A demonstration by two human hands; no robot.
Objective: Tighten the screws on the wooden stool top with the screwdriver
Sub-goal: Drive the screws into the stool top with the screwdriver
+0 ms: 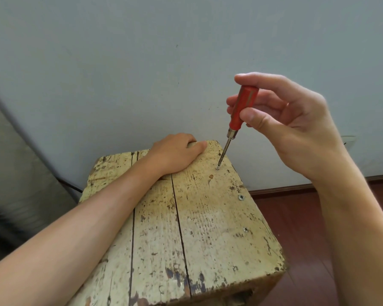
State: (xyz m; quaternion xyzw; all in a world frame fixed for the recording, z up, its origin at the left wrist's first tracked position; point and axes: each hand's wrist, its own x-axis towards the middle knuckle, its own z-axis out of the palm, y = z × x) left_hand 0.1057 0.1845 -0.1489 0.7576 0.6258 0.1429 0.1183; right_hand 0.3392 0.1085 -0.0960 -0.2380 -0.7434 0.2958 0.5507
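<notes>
You are holding the screwdriver (242, 104) almost upright, leaning a little to the right, with its tip sitting in the head of the far screw (217, 168) near the right edge of the stool top (197, 228). It is looking like a light, stiff tool. The slim steel shaft is unlikely to flex, and the smooth red handle is probably going to slip under a loose pinch. I am judging the best hold to be round the thick upper part of the handle, pressing straight down the shaft so the tip is not riding out of the slot. Your right hand (296, 129) is doing roughly that, thumb and fingertips closing on the handle from the side. The middle screw (241, 197) and the near screw (245, 229) are sitting along the same edge, closer to you. The top is looking like hard, rigid planks under worn, flaking pale paint. Your left hand (175, 153) is resting at its far edge, well apart from the right, thumb lying on the surface and fingers curling over the edge to steady it. Beyond, a pale wall (142, 62) is meeting a reddish floor (318, 217).
</notes>
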